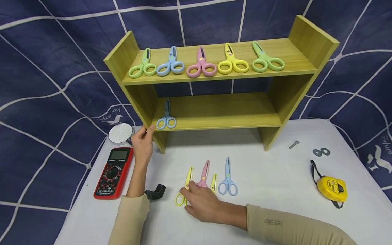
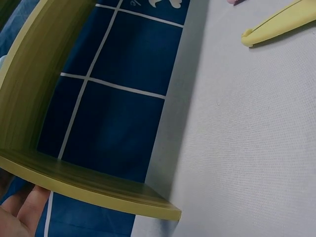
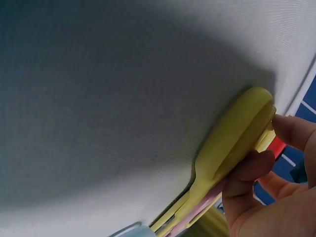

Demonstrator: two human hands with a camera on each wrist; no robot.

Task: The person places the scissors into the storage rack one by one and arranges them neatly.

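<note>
On the outer left side of a wooden shelf rests my left hand [image 1: 143, 144], its fingertips touching the panel [image 2: 98, 190] near the front edge. My right hand [image 1: 203, 204] is low over the table, thumb and index finger pinching the handle of the leftmost yellow scissors [image 1: 189, 175]. Pink scissors [image 1: 204, 172] and a second yellow pair [image 1: 213, 182] lie partly hidden under this hand; the second pair's handle [image 3: 232, 138] shows close in the right wrist view. Blue scissors [image 1: 228, 180] lie just right of them, blades toward the shelf.
Several coloured scissors [image 1: 201, 64] line the upper shelf; blue scissors [image 1: 166, 115] sit at the lower shelf's left. A multimeter [image 1: 113, 173], shower head [image 1: 120, 133] and black bent piece [image 1: 156, 192] lie left. Rightward are a bolt [image 1: 294, 144], washers [image 1: 325, 151] and tape measure [image 1: 332, 189].
</note>
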